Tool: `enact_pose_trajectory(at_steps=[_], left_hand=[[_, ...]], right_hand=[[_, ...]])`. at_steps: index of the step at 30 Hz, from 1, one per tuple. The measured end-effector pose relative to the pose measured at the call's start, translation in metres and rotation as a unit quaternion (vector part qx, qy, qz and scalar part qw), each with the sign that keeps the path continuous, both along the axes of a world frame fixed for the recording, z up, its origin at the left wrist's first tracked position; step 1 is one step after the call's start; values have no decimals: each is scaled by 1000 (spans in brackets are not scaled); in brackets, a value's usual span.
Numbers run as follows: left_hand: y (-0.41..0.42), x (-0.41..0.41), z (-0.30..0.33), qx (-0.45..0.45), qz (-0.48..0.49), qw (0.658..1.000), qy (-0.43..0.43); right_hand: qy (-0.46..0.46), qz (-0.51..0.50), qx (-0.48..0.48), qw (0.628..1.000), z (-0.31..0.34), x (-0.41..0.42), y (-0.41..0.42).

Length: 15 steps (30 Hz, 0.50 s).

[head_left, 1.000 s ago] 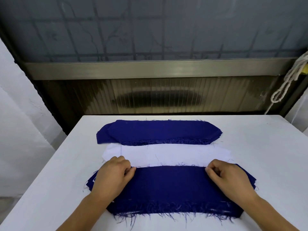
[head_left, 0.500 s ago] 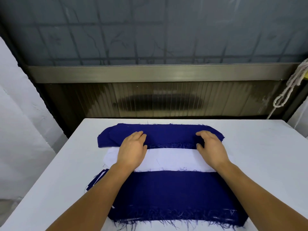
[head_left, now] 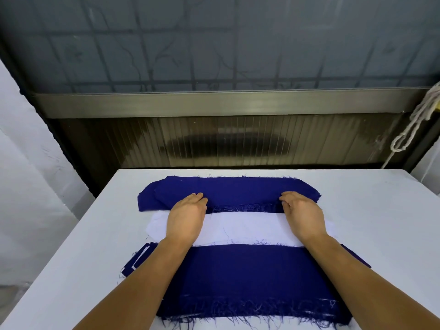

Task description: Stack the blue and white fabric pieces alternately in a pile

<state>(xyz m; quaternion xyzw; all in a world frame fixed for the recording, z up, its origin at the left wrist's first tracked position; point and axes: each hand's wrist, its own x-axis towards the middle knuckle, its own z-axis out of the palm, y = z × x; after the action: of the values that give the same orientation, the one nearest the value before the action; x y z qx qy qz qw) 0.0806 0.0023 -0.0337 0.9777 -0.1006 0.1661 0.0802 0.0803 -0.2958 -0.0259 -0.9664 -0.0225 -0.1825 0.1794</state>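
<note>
Three lots of fabric lie on the white table (head_left: 381, 234). A stack of blue fabric pieces (head_left: 228, 189) is farthest, a stack of white fabric pieces (head_left: 245, 226) is in the middle, and the near pile (head_left: 250, 277) has a frayed blue piece on top. White edges peek out at the near pile's left corner. My left hand (head_left: 187, 215) rests with fairly straight fingers on the near edge of the far blue stack. My right hand (head_left: 302, 215) has its fingers curled over that same edge, pinching the top blue piece. Both forearms cross over the near pile.
A dark metal-framed wall panel (head_left: 226, 144) stands right behind the table's far edge. A white knotted rope (head_left: 414, 125) hangs at the upper right. White surfaces flank the table on both sides.
Both hands left the near pile's far edge and reached across the white stack to the far blue stack. Since half a second ago the right fingers have curled on its edge.
</note>
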Motion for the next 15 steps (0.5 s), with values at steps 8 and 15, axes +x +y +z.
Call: enact_pose_trajectory(at_steps=[8,15], left_hand=[[-2,-3,4,-34,5,999,-13],[-7,-8,11,-29,18,999,-27]], right_hand=[[-12,-17,8,1000,1,0,1],[-28,-20,23,999,2,-1,1]])
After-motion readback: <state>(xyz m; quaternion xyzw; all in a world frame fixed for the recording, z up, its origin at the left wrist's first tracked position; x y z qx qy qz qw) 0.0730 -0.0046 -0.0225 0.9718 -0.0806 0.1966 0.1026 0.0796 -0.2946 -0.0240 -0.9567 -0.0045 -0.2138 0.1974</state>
